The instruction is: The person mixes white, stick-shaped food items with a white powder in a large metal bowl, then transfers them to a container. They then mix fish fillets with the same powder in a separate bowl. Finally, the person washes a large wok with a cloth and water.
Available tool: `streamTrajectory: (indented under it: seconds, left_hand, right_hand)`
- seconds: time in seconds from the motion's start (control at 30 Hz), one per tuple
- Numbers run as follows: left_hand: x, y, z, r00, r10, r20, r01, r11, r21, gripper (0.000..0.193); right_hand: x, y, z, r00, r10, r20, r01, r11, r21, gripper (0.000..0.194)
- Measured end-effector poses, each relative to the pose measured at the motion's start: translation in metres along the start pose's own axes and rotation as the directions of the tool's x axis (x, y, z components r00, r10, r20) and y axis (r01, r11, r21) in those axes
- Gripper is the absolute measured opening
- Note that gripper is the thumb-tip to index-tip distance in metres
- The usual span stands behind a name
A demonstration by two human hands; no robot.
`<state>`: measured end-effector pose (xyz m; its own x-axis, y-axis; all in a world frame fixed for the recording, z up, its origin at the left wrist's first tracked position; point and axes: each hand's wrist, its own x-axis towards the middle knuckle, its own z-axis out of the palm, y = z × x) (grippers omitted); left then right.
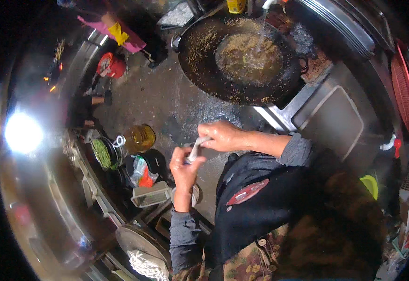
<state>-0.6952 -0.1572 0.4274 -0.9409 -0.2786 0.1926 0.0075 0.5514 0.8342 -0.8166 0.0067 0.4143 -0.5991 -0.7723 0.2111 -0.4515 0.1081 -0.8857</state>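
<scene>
A pale, twisted cloth [199,146] is stretched between my two hands over the wet floor, in front of my dark apron [253,203]. My left hand [186,167] grips its lower end between thumb and fingers. Its upper end is in the fist of my right hand [222,135]. Beyond my hands stands a large black wok [197,75], with cloudy water and brown food bits [250,58] inside. Water runs into it from a tap [269,4]. Food scraps cling to the wok's wall.
A steel sink [334,116] lies right of the wok. To the left are a jug of yellow oil [139,138], a bowl of chopped greens [101,153], a plastic basket [150,195] and a red bucket [111,65]. Another person with a yellow cuff [119,34] stands at the upper left.
</scene>
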Motion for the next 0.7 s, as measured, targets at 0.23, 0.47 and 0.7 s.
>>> streamTrajectory:
  seconds: [0.23,0.47,0.7]
  left_hand:
    - [0.083,-0.011,-0.006,0.99,0.14,0.013,-0.139,0.987,-0.08,0.012]
    - [0.265,-0.035,-0.035,0.883,-0.462,0.084,0.418,0.692,-0.589,0.022]
    - [0.403,-0.056,-0.005,0.998,-0.004,-0.061,0.003,1.0,-0.021,0.034]
  right_hand:
    - [0.019,-0.018,-0.039,0.985,0.12,-0.128,-0.115,0.992,0.046,0.02]
    - [0.027,-0.02,-0.068,0.922,0.019,-0.387,0.037,0.99,0.139,0.023]
    - [-0.017,-0.003,-0.062,0.818,0.327,-0.472,-0.203,0.934,0.295,0.01]
